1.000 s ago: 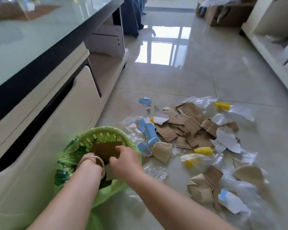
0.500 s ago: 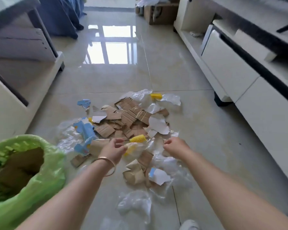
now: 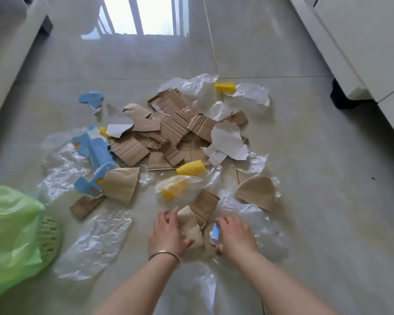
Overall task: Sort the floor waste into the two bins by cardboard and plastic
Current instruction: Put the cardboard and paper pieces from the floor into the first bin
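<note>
A heap of torn brown cardboard (image 3: 173,130), clear plastic film (image 3: 96,244), yellow foam nets (image 3: 191,168) and blue-white carton scraps (image 3: 96,153) lies on the tiled floor. My left hand (image 3: 166,233) and my right hand (image 3: 236,235) press from both sides on a small near clump of tan cardboard pieces (image 3: 191,226). The right hand's fingers also touch a blue-white scrap (image 3: 215,231). A green bin with a green liner bag (image 3: 11,235) stands at the left edge. A second bin is not in view.
A white low cabinet (image 3: 362,48) runs along the right, with a dark foot near the heap. Pale furniture (image 3: 7,53) lines the left. Another tan cardboard piece (image 3: 257,192) lies right of my hands.
My hands left the green bin, swung right over the heap, and came down close together on the near cardboard clump. The view has turned right and tilted down.
</note>
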